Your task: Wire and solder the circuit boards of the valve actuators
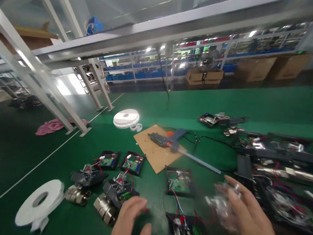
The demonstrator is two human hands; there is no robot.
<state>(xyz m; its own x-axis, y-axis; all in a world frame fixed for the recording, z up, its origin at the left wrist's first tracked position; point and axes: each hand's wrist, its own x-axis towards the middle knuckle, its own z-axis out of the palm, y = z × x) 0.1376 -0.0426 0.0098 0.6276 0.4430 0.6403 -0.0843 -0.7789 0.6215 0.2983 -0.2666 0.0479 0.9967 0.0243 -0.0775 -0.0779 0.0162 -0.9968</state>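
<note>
My left hand (130, 223) hovers low at the bottom centre, fingers apart, empty, just right of a valve assembly (112, 197) with a metal body and a black housing. My right hand (248, 220) at the lower right holds a small clear, crinkled plastic piece (221, 205); it is blurred by motion. Between my hands lie an open black case with a green circuit board (179, 181) and a second black case (186, 233) with red and black wires.
A glue gun (168, 138) lies on a cardboard square (156, 148). White tape rolls (41, 202) (126, 117) sit left and behind. Two small boards (121, 161), another valve assembly (83, 184), a pile of black units (283, 169) at right, a pink cloth (53, 125).
</note>
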